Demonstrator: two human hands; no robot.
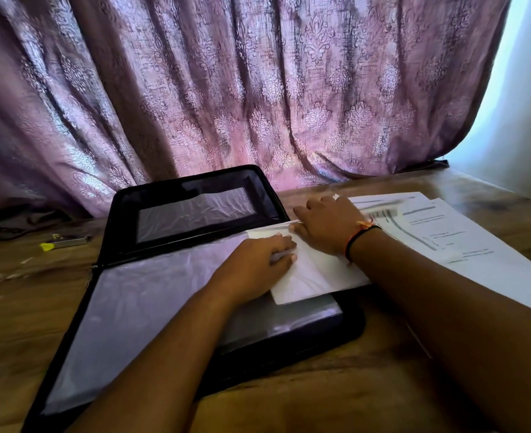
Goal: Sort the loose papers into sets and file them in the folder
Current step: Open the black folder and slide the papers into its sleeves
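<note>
Two hands lay on one white set of papers [314,276], a little right of the middle of the frame. The right hand [326,225] was spread flat, palm down, on the upper corner of the set, with its thumb at the upper edge; it pressed and did not pinch. The left hand [258,257] covered the left edge of the set with slightly bent fingers. I could not tell whether it pinched the clear sleeve [151,295] or only pressed on the paper. The set lay on the right part of the lower half of the open black folder [350,329], on top of the sleeve. I judged the paper light, thin and easy to crease, and the plastic smooth, so the sheets might slide or fan apart. A safer hold would be at the edges, with flat fingers keeping the sheets together. Both forearms reached in from the bottom of the frame, and the right wrist wore a thread bracelet [362,232]. More loose printed sheets [451,232] lay on the wooden table [320,401] at the right, passing under the right forearm. A purple curtain [226,89] filled the upper part.
</note>
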